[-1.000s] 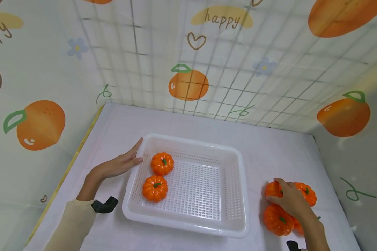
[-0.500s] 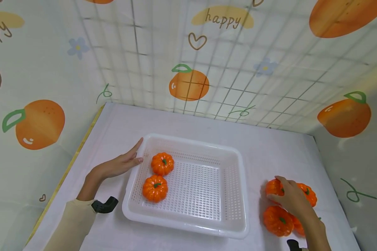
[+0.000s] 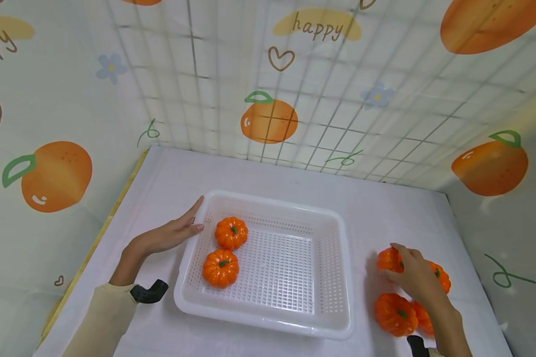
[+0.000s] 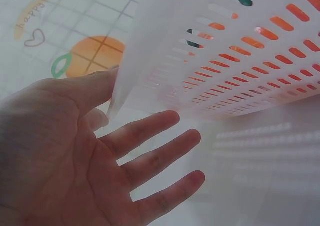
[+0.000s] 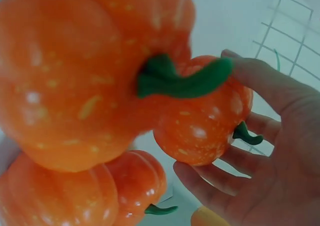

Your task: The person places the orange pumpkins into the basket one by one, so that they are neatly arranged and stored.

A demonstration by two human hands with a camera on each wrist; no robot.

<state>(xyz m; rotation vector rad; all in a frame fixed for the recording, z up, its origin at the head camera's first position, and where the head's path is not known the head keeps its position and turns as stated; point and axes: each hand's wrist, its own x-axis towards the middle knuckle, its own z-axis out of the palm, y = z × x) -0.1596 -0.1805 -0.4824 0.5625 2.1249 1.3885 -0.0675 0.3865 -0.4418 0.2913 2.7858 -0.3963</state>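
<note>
1. Because a glossy, ribbed orange pumpkin with a green stem point(image 3: 387, 261) sits near three similar pumpkins point(image 3: 396, 315) at the head view's lower right, a sideways pull could knock those neighbours.
2. Its shiny skin might also slip if gripped off-centre.
3. Moderately spread, the right hand's point(image 3: 413, 275) fingers curve round that pumpkin; whether it is lifted, I cannot tell.
4. At centre-left, the left hand's point(image 3: 174, 232) fingers are straight and fanned, partly touching the white perforated plastic basket point(image 3: 268, 322), where two more pumpkins point(image 3: 221, 268) lie.
</note>
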